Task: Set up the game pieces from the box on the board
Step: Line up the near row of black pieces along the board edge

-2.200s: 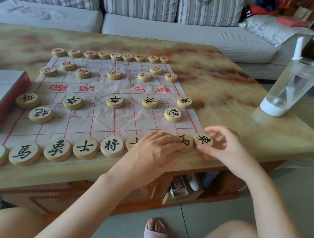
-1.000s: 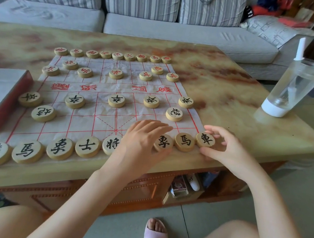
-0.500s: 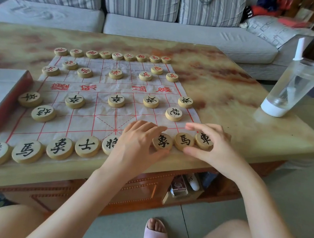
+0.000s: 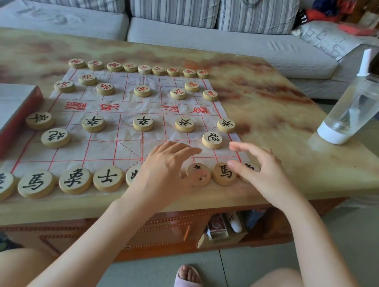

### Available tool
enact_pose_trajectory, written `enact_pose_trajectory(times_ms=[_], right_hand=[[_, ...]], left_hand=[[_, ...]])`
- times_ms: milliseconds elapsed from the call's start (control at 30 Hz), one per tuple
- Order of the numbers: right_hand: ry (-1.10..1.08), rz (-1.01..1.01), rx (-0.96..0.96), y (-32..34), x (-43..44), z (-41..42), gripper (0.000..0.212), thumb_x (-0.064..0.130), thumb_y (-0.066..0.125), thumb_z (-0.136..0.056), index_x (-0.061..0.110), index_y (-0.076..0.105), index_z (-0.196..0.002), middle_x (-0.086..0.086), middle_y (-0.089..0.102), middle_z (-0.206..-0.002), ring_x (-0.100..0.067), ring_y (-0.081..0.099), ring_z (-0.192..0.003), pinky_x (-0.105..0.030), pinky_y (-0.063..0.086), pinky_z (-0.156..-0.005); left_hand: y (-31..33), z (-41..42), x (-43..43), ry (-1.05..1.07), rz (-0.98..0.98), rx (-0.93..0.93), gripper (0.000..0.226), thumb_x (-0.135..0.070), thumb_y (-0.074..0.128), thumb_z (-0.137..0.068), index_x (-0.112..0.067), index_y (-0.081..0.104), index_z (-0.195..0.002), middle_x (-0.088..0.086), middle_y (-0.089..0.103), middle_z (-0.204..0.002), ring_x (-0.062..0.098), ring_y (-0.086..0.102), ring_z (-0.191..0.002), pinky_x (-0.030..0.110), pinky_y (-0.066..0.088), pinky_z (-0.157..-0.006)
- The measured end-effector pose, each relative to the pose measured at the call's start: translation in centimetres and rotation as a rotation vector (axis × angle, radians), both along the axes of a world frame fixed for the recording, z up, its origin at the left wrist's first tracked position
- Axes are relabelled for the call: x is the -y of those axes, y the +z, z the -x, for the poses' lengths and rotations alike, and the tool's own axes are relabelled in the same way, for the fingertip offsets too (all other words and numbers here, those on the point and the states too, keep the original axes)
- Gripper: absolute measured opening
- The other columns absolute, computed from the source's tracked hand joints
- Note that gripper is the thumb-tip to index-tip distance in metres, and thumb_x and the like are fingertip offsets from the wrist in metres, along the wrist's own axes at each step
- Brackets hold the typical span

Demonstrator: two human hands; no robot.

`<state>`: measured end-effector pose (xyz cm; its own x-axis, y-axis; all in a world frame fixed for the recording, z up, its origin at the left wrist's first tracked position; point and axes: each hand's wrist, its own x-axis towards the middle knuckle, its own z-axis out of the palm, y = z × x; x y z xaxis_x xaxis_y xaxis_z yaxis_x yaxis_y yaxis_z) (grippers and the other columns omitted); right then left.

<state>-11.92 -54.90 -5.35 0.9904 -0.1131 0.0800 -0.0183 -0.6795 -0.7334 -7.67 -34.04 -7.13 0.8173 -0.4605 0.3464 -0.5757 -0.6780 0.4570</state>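
Behind everything stands a grey striped sofa (image 4: 220,42); in front of it the marbled surface (image 4: 271,110) carries a red-edged box (image 4: 0,120) at the left, the paper board (image 4: 112,138) in the middle and a clear bottle (image 4: 355,108) well apart at the right. Red pieces (image 4: 144,69) line the far edge of the board and black pieces (image 4: 75,180) the near edge, with more of both colours set between. The left hand (image 4: 164,164) lies flat over the near row, fingers straight and together, hiding part of it. The right hand (image 4: 259,171) is spread, fingers loosely arched over the right corner piece (image 4: 251,167) — whether it touches I cannot tell — just beside the horse piece (image 4: 222,177).
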Motion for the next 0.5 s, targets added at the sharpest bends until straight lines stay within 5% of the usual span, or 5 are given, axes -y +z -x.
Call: enact_pose_trajectory(times_ms=[200, 500], right_hand=[[-0.023, 0.16, 0.059, 3.2, 1.2, -4.2, 0.032, 0.021, 0.061, -0.087, 0.028, 0.06, -0.118, 0.006, 0.06, -0.121, -0.012, 0.043, -0.122, -0.022, 0.03, -0.094], [-0.022, 0.101, 0.034, -0.4, 2.0, -11.1, 0.048, 0.001, 0.052, -0.087, 0.019, 0.052, -0.131, 0.003, 0.043, -0.144, -0.013, 0.038, -0.134, -0.018, 0.025, -0.104]], left_hand=[[3.1, -2.4, 0.6, -0.056, 0.009, -0.123, 0.033, -0.028, 0.057, -0.088, -0.024, 0.058, -0.121, -0.002, 0.06, -0.124, 0.016, 0.057, -0.111, 0.035, 0.045, -0.096], [2.9, -7.8, 3.8, -0.113, -0.088, -0.258, 0.044, -0.02, 0.066, -0.081, -0.019, 0.055, -0.124, 0.004, 0.058, -0.126, 0.018, 0.055, -0.115, 0.036, 0.046, -0.096]])
